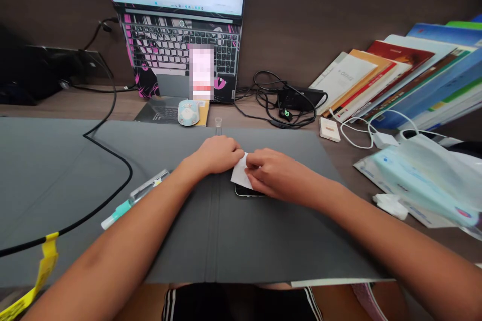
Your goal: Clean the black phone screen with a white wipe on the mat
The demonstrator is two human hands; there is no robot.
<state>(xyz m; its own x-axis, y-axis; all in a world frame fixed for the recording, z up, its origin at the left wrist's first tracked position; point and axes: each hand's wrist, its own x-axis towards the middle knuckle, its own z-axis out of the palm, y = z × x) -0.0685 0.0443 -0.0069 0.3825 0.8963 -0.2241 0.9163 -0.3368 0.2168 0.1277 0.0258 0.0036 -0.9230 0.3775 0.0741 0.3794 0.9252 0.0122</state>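
A thin white wipe (238,174) lies over a flat black device with a pale rim, which looks like a phone (244,191). My right hand (273,173) has its fingers curled and pinches the wipe on top of the device, covering most of both. At the wipe's upper left corner, my left hand (220,153) is closed, its fingertips touching the edge; what its inner fingers do is hidden. Beside my left forearm lies a clear spray bottle with a teal and white end (126,207). A small clear tube (218,124) is just beyond my left hand.
A dark grey mat (181,246) covers the desk. Behind stands an open laptop (181,50), with a mouse (188,113) in front. A black cable (128,160) crosses the left side. At right are leaning books (406,65), a tissue pack (422,175) and a crumpled tissue (390,205).
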